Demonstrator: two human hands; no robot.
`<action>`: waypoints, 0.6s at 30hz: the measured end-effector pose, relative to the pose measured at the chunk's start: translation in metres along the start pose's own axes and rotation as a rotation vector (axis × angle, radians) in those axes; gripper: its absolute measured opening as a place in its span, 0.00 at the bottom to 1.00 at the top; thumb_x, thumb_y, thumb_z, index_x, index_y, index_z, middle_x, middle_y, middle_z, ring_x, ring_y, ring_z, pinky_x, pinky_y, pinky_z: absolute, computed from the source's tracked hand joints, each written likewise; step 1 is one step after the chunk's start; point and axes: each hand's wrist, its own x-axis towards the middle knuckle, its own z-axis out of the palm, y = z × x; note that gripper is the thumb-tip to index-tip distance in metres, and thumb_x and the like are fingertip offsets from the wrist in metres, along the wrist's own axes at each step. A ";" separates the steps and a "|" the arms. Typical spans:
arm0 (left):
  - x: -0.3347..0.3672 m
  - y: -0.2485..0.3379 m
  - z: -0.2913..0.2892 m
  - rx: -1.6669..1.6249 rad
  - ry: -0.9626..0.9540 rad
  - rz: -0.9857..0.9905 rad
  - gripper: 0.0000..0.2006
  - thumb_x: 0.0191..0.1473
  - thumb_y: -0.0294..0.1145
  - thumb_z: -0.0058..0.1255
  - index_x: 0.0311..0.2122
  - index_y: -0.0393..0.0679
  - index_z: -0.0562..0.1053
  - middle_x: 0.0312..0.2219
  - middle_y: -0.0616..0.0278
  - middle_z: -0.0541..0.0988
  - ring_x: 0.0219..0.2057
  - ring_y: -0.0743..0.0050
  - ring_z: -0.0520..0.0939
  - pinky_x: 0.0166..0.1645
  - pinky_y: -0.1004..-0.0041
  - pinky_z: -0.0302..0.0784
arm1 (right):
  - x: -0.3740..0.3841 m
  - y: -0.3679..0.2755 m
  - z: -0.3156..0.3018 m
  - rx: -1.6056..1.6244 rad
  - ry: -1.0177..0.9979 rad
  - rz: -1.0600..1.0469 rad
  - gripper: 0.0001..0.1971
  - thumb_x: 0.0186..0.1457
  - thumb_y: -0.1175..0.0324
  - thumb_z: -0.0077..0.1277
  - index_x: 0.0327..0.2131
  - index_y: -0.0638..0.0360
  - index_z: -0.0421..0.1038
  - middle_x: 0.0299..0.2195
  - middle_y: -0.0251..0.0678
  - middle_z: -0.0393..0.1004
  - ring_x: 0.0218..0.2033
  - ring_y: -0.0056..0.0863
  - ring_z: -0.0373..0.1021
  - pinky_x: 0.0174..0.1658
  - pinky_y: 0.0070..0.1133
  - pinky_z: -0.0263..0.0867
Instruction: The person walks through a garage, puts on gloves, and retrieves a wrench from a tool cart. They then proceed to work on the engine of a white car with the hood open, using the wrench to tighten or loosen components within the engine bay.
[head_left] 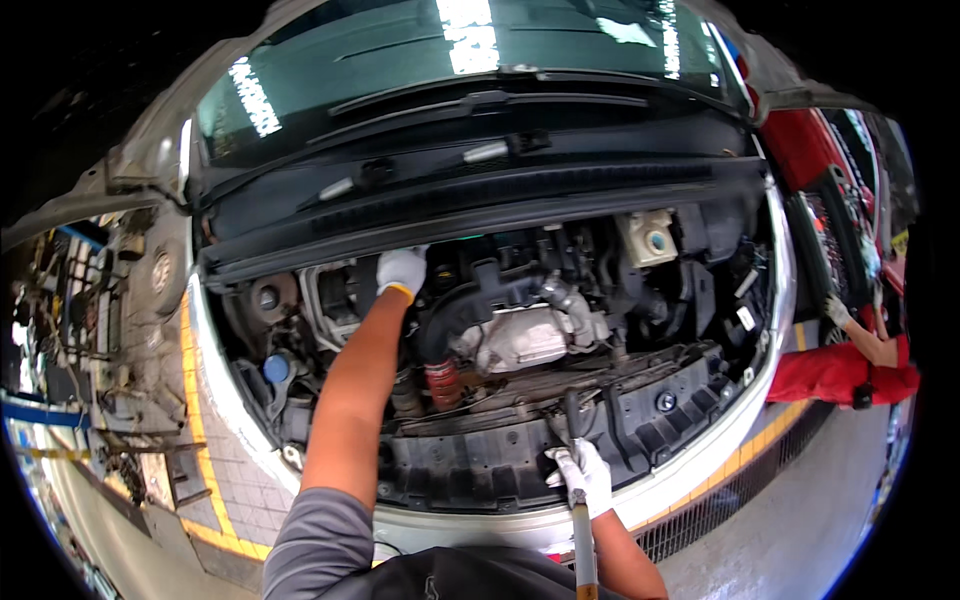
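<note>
My left hand [402,268], in a white glove, reaches deep into a car's engine bay, beside the black engine parts under the cowl [480,205]. Its fingers are hidden there, so what it touches does not show. Low over the front panel [450,470] is my right hand [590,478], also gloved in white. It is closed around a long, straight bar-shaped tool [584,545], whose dark end points up toward the engine and whose pale end runs down toward my body. Between the hands lie a silvery metal cover [525,338] and a ribbed red hose [442,385].
A cream fluid reservoir [652,238] sits at the back right of the bay, a blue cap [276,369] at the left. White fenders curve round both sides. A person in red [840,370] works at a red vehicle on the right. Metal racks [90,310] stand at left.
</note>
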 end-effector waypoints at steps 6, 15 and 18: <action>-0.016 0.009 -0.007 -0.008 0.073 0.141 0.17 0.63 0.43 0.42 0.47 0.51 0.80 0.47 0.51 0.81 0.47 0.48 0.80 0.53 0.56 0.74 | -0.007 -0.018 -0.019 -0.420 -0.109 -0.046 0.25 0.67 0.56 0.44 0.59 0.64 0.63 0.40 0.38 0.81 0.33 0.26 0.79 0.40 0.23 0.73; 0.030 -0.036 0.067 -0.169 0.336 0.137 0.22 0.66 0.44 0.43 0.59 0.42 0.70 0.56 0.47 0.74 0.56 0.44 0.73 0.61 0.58 0.68 | -0.001 -0.012 -0.007 -0.214 -0.076 0.026 0.25 0.66 0.58 0.47 0.61 0.61 0.61 0.36 0.33 0.79 0.26 0.18 0.74 0.33 0.18 0.71; 0.013 -0.023 0.045 0.061 0.204 0.184 0.21 0.66 0.38 0.41 0.61 0.46 0.68 0.58 0.50 0.72 0.58 0.49 0.73 0.64 0.58 0.65 | 0.007 0.004 -0.005 0.002 -0.066 0.098 0.29 0.66 0.63 0.49 0.67 0.57 0.55 0.39 0.33 0.78 0.24 0.16 0.71 0.30 0.16 0.71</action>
